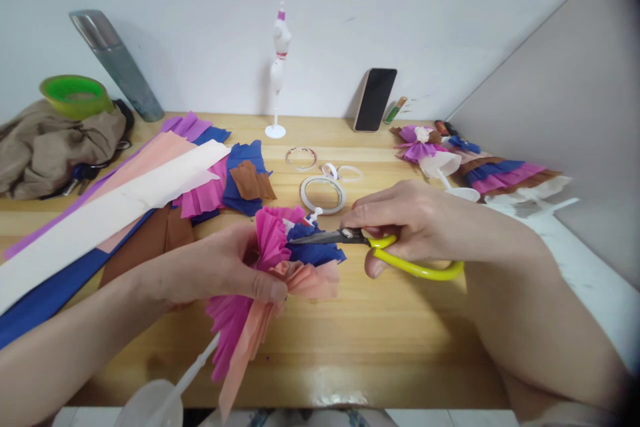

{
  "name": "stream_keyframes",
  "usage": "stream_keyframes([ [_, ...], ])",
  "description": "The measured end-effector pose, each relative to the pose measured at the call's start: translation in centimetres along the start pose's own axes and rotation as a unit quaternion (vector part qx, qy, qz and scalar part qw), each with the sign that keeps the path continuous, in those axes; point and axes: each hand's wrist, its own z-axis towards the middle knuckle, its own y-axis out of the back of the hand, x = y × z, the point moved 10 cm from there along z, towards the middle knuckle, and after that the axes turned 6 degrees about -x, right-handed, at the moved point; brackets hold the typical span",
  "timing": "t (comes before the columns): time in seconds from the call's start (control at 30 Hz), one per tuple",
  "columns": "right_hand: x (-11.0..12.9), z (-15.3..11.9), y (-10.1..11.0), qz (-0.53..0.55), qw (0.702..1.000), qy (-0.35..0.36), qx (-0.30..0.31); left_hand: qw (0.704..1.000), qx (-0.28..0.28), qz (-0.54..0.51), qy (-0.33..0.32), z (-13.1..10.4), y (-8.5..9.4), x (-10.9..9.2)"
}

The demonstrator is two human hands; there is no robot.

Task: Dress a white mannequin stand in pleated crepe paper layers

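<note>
My left hand (235, 267) is closed round a small doll form dressed in pleated crepe paper (275, 240), in pink, blue and peach. Its white stem and round base (155, 403) stick out toward the lower left, and its small white neck (315, 215) points to the upper right. In my right hand (410, 220) are scissors (420, 268) with yellow handles and dark blades. The blade tips reach in among the pink and blue paper near the neck. Whether the blades touch the paper, I cannot tell.
Crepe paper strips (115, 207) cover the left side. Behind the hands lie tape rolls (323, 195). A bare mannequin stand (277, 73), a phone (375, 100) and a flask (120, 67) are by the wall. Dressed figures (425, 150) lie at right; a green bowl-shaped roll (75, 97) sits on brown cloth.
</note>
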Motion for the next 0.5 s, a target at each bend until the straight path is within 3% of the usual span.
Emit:
stream_keyframes([
  [0.5,-0.05,-0.10,0.22,-0.037,0.999,0.020,-0.016,1.000,-0.008,0.008,-0.002,0.02,0.28,0.05],
])
